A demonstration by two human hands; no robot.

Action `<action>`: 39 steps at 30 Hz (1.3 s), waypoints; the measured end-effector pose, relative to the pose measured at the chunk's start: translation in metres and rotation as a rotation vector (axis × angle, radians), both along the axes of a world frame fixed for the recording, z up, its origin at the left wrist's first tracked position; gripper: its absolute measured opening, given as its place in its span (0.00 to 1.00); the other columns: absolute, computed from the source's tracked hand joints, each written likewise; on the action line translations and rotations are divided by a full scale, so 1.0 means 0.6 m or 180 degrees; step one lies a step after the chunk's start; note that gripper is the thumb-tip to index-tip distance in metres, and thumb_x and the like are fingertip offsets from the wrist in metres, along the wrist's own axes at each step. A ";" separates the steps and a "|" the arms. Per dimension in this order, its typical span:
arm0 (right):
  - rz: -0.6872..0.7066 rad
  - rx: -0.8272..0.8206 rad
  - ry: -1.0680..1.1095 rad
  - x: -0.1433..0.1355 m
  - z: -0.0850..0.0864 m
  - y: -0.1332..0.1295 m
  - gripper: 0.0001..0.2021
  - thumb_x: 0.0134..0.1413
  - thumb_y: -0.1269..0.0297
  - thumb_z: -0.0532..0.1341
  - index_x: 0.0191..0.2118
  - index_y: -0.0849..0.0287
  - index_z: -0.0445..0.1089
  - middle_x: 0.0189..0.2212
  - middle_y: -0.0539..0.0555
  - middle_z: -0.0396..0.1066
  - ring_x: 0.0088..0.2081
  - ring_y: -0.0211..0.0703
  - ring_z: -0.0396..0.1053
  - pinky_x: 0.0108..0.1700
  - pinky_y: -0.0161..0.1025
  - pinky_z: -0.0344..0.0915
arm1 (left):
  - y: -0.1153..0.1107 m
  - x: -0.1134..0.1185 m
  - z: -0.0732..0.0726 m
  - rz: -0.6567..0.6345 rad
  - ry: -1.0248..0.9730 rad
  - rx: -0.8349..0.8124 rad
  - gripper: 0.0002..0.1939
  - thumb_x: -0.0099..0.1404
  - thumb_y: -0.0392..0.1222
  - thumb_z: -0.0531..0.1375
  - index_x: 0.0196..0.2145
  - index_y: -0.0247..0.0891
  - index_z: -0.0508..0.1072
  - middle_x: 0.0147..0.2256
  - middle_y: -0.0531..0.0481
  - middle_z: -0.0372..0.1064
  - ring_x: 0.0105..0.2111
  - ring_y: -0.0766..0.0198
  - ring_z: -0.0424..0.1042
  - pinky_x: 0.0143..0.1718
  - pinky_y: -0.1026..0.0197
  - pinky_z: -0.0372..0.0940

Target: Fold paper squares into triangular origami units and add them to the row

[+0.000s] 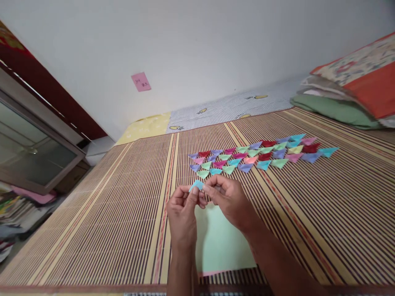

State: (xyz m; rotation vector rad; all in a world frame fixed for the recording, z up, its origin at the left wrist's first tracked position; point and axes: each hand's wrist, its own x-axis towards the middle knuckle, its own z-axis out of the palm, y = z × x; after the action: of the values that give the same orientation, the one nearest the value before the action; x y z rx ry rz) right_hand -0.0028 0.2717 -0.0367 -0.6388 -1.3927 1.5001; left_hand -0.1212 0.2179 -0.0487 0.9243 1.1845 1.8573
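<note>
A small light-blue folded piece of paper point(196, 185) is held up between both hands. My left hand point(184, 202) pinches it from the left with thumb and fingers. My right hand point(226, 197) grips its right end, fingers closed. Below the hands lies a pale green sheet of paper point(225, 242), with a pink edge showing under its near side. Just beyond, several rows of small folded paper triangles point(246, 167) in blue, green, red, pink and purple lie on the striped mat. The fingers hide part of the blue piece.
The striped mat point(123, 222) covers the surface, with patterned cloth point(216, 111) along the wall. Folded cushions and fabric point(367, 90) are piled at the back right. A pink note point(141, 82) is on the wall. A glass-fronted cabinet point(33, 144) stands at the left.
</note>
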 end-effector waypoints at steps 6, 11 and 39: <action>0.0142 0.0318 -0.0134 0.007 0.007 -0.002 0.10 0.61 0.64 0.63 0.27 0.59 0.70 0.21 0.46 0.68 0.23 0.33 0.62 0.27 0.33 0.61 | -0.006 -0.006 0.002 -0.0079 0.0202 0.0080 0.08 0.66 0.40 0.67 0.30 0.36 0.76 0.27 0.52 0.75 0.25 0.67 0.72 0.31 0.64 0.68; -0.0002 0.0456 -0.0123 0.002 0.005 -0.011 0.10 0.62 0.66 0.62 0.28 0.59 0.69 0.23 0.48 0.70 0.26 0.37 0.67 0.30 0.35 0.64 | -0.013 -0.006 0.014 0.0166 0.0663 0.0102 0.08 0.66 0.41 0.66 0.30 0.37 0.76 0.24 0.53 0.72 0.25 0.66 0.70 0.29 0.64 0.66; 0.0137 0.0699 -0.0192 0.005 0.009 -0.009 0.12 0.66 0.62 0.60 0.30 0.57 0.67 0.24 0.47 0.68 0.27 0.38 0.67 0.31 0.35 0.63 | -0.007 -0.013 0.015 -0.0401 -0.0007 0.0043 0.10 0.71 0.47 0.62 0.37 0.37 0.74 0.26 0.53 0.70 0.26 0.67 0.69 0.30 0.65 0.63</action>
State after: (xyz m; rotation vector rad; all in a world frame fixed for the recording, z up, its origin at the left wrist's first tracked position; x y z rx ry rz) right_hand 0.0004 0.2663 -0.0311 -0.5229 -1.6002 1.3461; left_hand -0.1290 0.2136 -0.0396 0.9813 1.0883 1.7673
